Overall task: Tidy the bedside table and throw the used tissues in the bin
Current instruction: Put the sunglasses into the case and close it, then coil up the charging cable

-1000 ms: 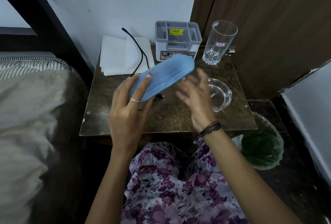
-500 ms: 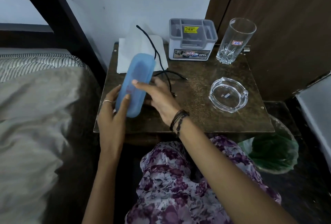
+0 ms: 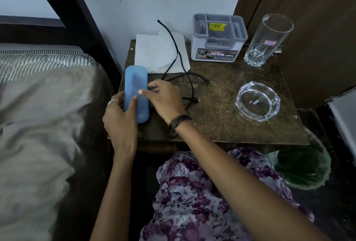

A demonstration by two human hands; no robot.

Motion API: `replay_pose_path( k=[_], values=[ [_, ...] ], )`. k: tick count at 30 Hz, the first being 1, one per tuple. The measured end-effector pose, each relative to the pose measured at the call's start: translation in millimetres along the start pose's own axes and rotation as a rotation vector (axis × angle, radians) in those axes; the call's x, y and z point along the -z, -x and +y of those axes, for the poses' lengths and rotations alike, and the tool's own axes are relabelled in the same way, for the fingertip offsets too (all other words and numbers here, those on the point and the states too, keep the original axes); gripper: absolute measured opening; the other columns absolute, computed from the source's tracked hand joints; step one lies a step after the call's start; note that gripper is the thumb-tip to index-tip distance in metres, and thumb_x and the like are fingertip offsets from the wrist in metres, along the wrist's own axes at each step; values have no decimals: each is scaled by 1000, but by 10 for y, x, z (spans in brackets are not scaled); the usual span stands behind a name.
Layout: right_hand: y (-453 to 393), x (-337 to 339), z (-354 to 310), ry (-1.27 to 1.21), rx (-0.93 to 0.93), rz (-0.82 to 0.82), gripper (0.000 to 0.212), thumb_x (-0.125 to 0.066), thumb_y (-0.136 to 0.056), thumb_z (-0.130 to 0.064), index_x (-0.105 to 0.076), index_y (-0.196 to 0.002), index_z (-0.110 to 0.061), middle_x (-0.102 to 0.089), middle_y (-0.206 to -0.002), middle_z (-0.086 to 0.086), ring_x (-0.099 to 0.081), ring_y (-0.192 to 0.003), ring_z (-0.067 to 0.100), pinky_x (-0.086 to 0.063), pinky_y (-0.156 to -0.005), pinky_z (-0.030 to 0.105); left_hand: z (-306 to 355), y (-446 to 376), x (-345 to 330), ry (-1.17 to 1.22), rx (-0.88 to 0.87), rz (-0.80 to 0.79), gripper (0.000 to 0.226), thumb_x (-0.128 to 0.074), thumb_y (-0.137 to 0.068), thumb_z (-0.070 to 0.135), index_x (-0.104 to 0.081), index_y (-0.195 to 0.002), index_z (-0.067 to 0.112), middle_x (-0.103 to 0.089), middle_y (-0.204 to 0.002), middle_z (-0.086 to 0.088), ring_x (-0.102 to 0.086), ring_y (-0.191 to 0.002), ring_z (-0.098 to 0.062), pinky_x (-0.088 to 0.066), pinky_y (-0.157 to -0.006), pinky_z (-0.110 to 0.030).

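Observation:
A blue oblong case (image 3: 136,84) lies lengthwise along the left edge of the brown bedside table (image 3: 221,125). My left hand (image 3: 120,117) grips its near end from the left, thumb on top. My right hand (image 3: 165,100) touches its right side with the fingertips. White tissues (image 3: 154,54) lie flat at the table's back left, with a black cable (image 3: 179,63) running over them. The bin (image 3: 304,165), lined with a green bag, stands on the floor at the table's front right.
A grey-and-white organiser box (image 3: 217,42) and a tall glass (image 3: 267,40) stand at the back. A glass ashtray (image 3: 258,101) sits on the right. The bed (image 3: 38,115) lies to the left, a dark door (image 3: 308,9) behind.
The blue case came down from mid-air over the table's middle to the left edge and turned lengthwise. Both hands followed it left; the view shifted slightly.

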State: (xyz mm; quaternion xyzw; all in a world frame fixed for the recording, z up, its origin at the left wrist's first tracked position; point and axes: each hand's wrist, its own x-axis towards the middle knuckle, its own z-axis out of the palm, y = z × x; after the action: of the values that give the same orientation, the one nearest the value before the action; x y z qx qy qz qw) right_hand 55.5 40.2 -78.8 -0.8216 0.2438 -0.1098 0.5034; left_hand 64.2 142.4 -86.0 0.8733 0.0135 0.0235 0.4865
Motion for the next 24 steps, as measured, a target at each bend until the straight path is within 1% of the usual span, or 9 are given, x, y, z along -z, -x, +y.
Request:
replay_pose_path(
  k=[2, 5, 8, 11, 16, 19, 21, 23, 24],
  values=[
    [3, 128, 30, 149, 74, 33, 19, -62, -87, -21, -69, -99, -8, -72, -99, 8, -66, -92, 23, -53, -81, 38, -4, -2, -4, -10, -21, -16, 44, -55, -91, 33, -53, -130, 12, -61, -126, -7, -56, -114, -16, -38, -84, -18],
    [15, 402, 111, 411, 148, 61, 21, -54, -92, -16, -70, -105, -17, -70, -110, 2, -63, -101, 19, -51, -82, 32, 15, 59, -10, -49, -88, -15, 43, -53, -93, 30, -49, -132, 12, -54, -133, -5, -51, -121, -17, -34, -90, -16],
    [26, 634, 260, 558, 124, -27, 21, -55, -92, -16, -70, -106, -21, -68, -114, 4, -59, -109, 21, -50, -89, 34, 65, 165, -33, -92, -164, 13, 37, -51, -95, 25, -52, -129, 10, -50, -135, -4, -49, -122, -16, -29, -89, -10],
    [93, 721, 351, 609, 151, -102, 20, -55, -92, -19, -71, -105, -16, -68, -111, 6, -54, -113, 23, -46, -95, 38, 123, 253, -74, -81, -220, 4, 31, -51, -93, 18, -55, -123, 13, -52, -130, -3, -50, -120, -17, -36, -92, -20],
    [218, 837, 443, 597, 213, -124, 24, -59, -90, -25, -67, -110, -13, -64, -106, 6, -52, -105, 23, -45, -84, 34, 245, 423, -152, -81, -294, -49, 22, -51, -93, 14, -63, -111, 13, -63, -113, -3, -57, -105, -15, -33, -83, -11],
    [274, 869, 525, 629, 231, -123, 20, -60, -89, -21, -69, -105, -14, -63, -102, 4, -51, -102, 22, -41, -83, 30, 301, 525, -209, -12, -229, -139, 19, -52, -92, 14, -67, -103, 14, -68, -100, -3, -59, -86, -8, -39, -74, -12],
    [303, 903, 527, 476, 217, -53, 16, -60, -89, -19, -70, -100, -13, -64, -96, 3, -55, -94, 18, -43, -80, 26, 346, 589, -234, 56, -139, -205, 16, -53, -92, 16, -68, -99, 15, -67, -87, 2, -58, -71, -1, -42, -63, -7],
    [318, 956, 480, 267, 187, 13, 16, -61, -88, -19, -71, -99, -13, -65, -93, -1, -57, -85, 10, -43, -72, 13, 403, 639, -252, 123, -62, -244, 17, -54, -93, 21, -68, -97, 14, -65, -81, 8, -60, -72, 2, -44, -61, -7],
    [325, 989, 450, 199, 187, 34, 16, -62, -88, -19, -72, -99, -12, -65, -92, -4, -56, -82, 6, -40, -70, 7, 431, 652, -267, 160, -29, -265, 20, -54, -93, 25, -68, -98, 13, -67, -83, 7, -62, -78, 0, -47, -66, -10]
  ],
)
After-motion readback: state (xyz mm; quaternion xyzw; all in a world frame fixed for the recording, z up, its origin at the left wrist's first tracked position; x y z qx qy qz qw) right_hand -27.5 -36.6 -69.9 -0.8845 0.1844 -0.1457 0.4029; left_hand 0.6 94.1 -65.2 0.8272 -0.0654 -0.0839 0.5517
